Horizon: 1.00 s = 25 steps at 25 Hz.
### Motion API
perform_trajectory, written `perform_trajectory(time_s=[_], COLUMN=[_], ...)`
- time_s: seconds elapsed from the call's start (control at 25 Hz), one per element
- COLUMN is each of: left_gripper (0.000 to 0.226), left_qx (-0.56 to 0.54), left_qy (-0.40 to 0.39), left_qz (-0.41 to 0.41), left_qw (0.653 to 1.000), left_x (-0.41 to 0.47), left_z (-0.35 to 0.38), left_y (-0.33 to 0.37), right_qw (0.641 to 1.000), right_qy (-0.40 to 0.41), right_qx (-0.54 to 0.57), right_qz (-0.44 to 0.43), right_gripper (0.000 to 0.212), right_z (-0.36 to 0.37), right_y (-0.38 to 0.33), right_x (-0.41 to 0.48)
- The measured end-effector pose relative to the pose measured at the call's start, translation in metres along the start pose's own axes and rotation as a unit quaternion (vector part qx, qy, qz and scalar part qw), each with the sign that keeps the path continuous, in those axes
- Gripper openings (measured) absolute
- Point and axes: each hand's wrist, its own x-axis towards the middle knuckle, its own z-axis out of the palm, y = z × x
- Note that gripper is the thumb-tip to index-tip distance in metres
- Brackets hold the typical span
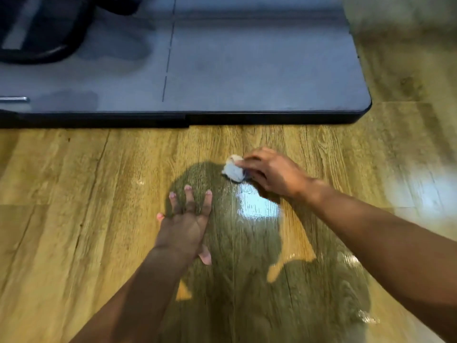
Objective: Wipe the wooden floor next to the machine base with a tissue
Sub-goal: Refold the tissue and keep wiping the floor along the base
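Observation:
A crumpled white tissue (233, 169) is pressed on the wooden floor (74, 184), a short way in front of the grey machine base (247, 70). My right hand (274, 172) is shut on the tissue, gripping it with the fingertips from the right. My left hand (184, 226) lies flat on the floor with fingers spread, nearer to me and left of the tissue, holding nothing.
The base's dark front edge (247, 118) runs across the view, with its rounded corner at the right. A black curved machine part (42, 28) sits on the base at far left. A glossy light reflection (257, 204) lies on the planks between my hands.

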Motion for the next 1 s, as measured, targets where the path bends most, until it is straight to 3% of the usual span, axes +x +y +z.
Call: perform_trajectory(time_s=[0.08, 0.16, 0.28, 0.36, 0.4, 0.52, 0.56, 0.6, 0.68, 0.72, 0.76, 0.8, 0.88, 0.92, 1.0], left_gripper=[0.138, 0.133, 0.134, 0.137, 0.138, 0.139, 0.138, 0.138, 0.137, 0.135, 0.133, 0.132, 0.132, 0.132, 0.133], left_qx=[-0.008, -0.008, -0.011, -0.007, -0.013, -0.026, -0.025, -0.023, -0.017, -0.014, -0.014, -0.016, -0.019, -0.019, -0.015], left_qy=[0.010, 0.022, 0.011, -0.006, -0.014, -0.009, -0.007, -0.010, -0.005, -0.001, 0.001, 0.001, 0.006, 0.007, 0.007], left_qz=[0.012, 0.011, -0.042, -0.054, -0.051, -0.039, -0.039, -0.040, -0.034, -0.031, -0.028, -0.025, -0.020, -0.021, -0.020], left_qw=[1.000, 1.000, 0.999, 0.998, 0.998, 0.999, 0.999, 0.999, 0.999, 0.999, 1.000, 1.000, 1.000, 1.000, 1.000], left_x=[-0.003, -0.008, -0.012, -0.009, -0.008, -0.007, -0.007, -0.007, -0.008, -0.008, -0.008, -0.008, -0.009, -0.010, -0.010], left_z=[0.001, 0.004, 0.008, 0.009, 0.009, 0.007, 0.006, 0.005, 0.006, 0.006, 0.006, 0.006, 0.005, 0.005, 0.005], left_y=[-0.005, -0.021, -0.047, -0.053, -0.053, -0.053, -0.053, -0.053, -0.053, -0.053, -0.052, -0.051, -0.052, -0.053, -0.054], right_qw=[0.986, 0.979, 0.997, 0.987, 0.990, 0.986, 0.981, 0.987, 0.983, 0.967, 0.945, 0.942, 0.983, 0.989, 0.991], right_qy=[0.040, 0.051, 0.017, -0.016, -0.020, 0.028, 0.036, 0.031, -0.035, 0.001, 0.032, 0.001, -0.053, -0.033, -0.038], right_qx=[0.037, 0.032, 0.073, 0.074, 0.056, 0.105, 0.113, 0.116, 0.116, 0.151, 0.282, 0.321, 0.178, 0.133, 0.129], right_qz=[0.156, 0.194, -0.019, -0.143, -0.124, 0.130, 0.154, 0.111, -0.139, -0.204, -0.160, -0.097, -0.007, 0.050, 0.029], right_gripper=[0.041, 0.041, 0.045, 0.046, 0.043, 0.038, 0.039, 0.040, 0.049, 0.062, 0.072, 0.068, 0.047, 0.047, 0.049], right_z=[-0.007, -0.001, 0.013, 0.013, 0.009, 0.004, 0.008, 0.019, 0.033, 0.034, 0.027, 0.024, 0.016, 0.018, 0.031], right_y=[0.013, -0.010, -0.068, -0.059, -0.050, -0.060, -0.074, -0.095, -0.137, -0.141, -0.141, -0.135, -0.104, -0.106, -0.135], right_x=[0.031, 0.021, -0.062, -0.078, -0.065, -0.034, -0.045, -0.067, -0.119, -0.128, -0.129, -0.118, -0.077, -0.074, -0.093])
